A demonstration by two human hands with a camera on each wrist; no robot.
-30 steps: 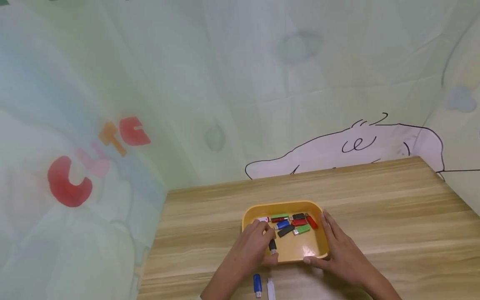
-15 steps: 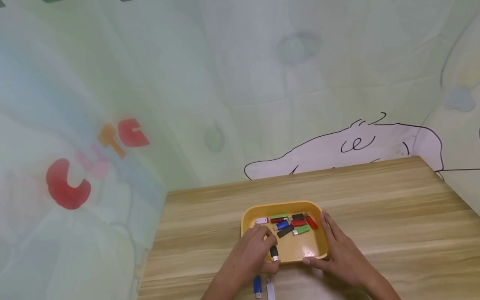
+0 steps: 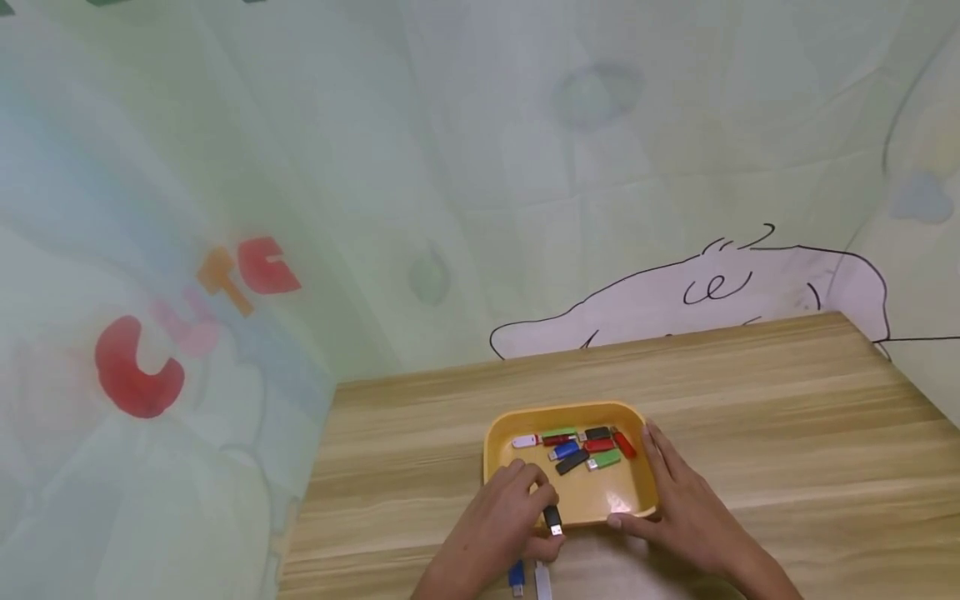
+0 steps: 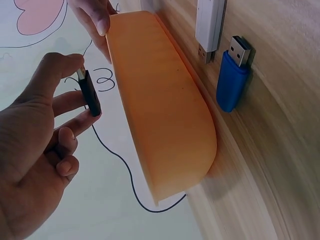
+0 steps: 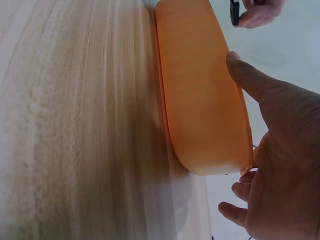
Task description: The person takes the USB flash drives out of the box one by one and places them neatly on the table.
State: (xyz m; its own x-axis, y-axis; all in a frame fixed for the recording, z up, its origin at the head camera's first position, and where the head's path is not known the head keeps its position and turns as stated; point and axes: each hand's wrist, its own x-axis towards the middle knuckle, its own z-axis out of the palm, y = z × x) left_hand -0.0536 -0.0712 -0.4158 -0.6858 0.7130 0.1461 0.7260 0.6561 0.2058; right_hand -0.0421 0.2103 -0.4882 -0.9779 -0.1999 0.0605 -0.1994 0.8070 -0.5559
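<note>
My left hand (image 3: 495, 525) pinches a black USB flash drive (image 3: 552, 518) between thumb and fingertips, just over the front rim of a yellow plastic tray (image 3: 573, 409). In the left wrist view the drive (image 4: 89, 95) is held clear of the tray, its metal plug against the thumb. My right hand (image 3: 690, 508) grips the tray's front right corner, thumb on the front rim and fingers along the right side. Inside the tray lie several more flash drives, among them a white one (image 3: 525, 441), a blue one (image 3: 563, 451) and a green one (image 3: 604, 460).
A blue flash drive (image 4: 233, 80) and a white flash drive (image 4: 209, 22) lie on the wooden table (image 3: 787, 417) in front of the tray, partly hidden by my left hand in the head view. A printed cloth (image 3: 480, 167) hangs behind the table.
My left hand has drawn the black flash drive toward me, from inside the tray to its front rim, uncovering the white drive inside. My right hand stays on the tray.
</note>
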